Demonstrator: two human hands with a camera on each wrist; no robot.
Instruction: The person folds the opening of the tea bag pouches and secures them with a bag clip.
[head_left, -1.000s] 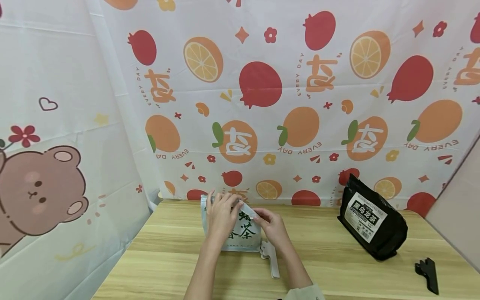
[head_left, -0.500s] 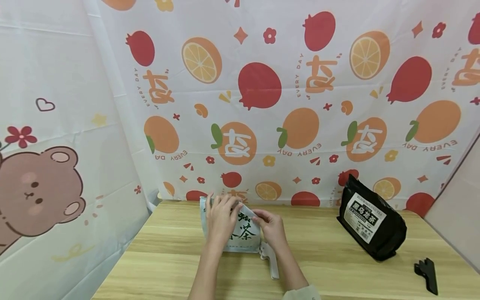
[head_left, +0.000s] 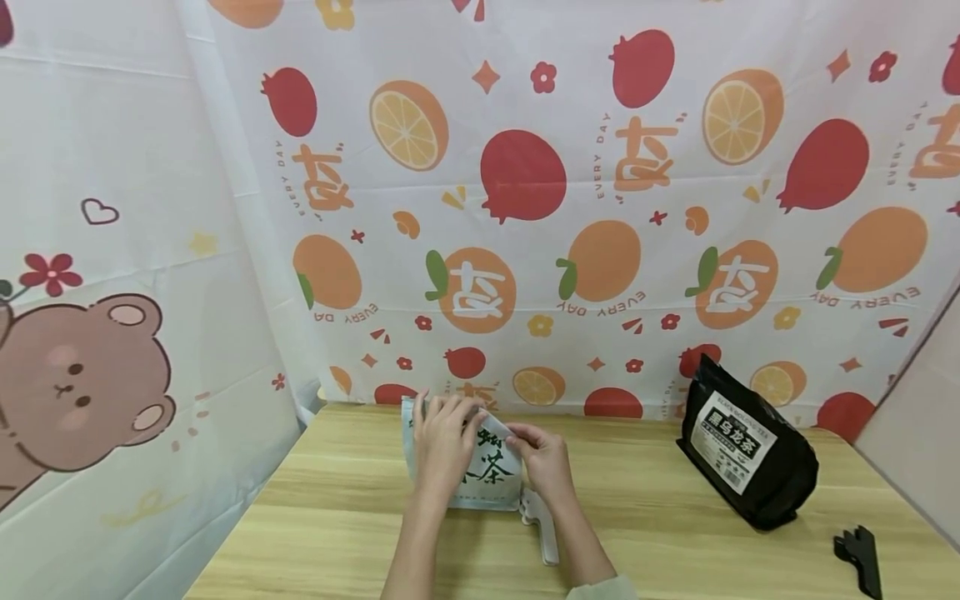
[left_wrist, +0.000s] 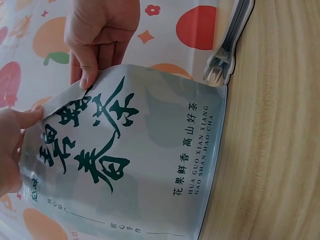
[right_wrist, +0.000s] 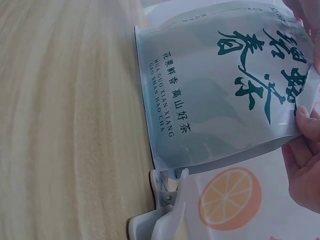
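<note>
A pale blue-green tea bag (head_left: 491, 492) with dark green characters stands upright on the table. My left hand (head_left: 446, 437) lies over its top left part in the head view, and in the left wrist view the thumb and fingers pinch the top edge. At the top right corner, my right hand (right_wrist: 306, 155) pinches the rim between thumb and fingers, where the edge is folded over toward the front. Just beside the bag's lower right corner lies a white sealing clip (head_left: 542, 529), with its metal spring showing in the right wrist view.
To the right stands a black tea bag (head_left: 750, 454) with a white label, leaning back. Nearer the table's right front lies a black clip (head_left: 860, 560). A fruit-patterned cloth (head_left: 600, 333) hangs behind the wooden table (head_left: 322, 517).
Both hands keep their grip at the bag's top edge with hardly any movement. The head view has tilted slightly, so everything sits a little lower.
</note>
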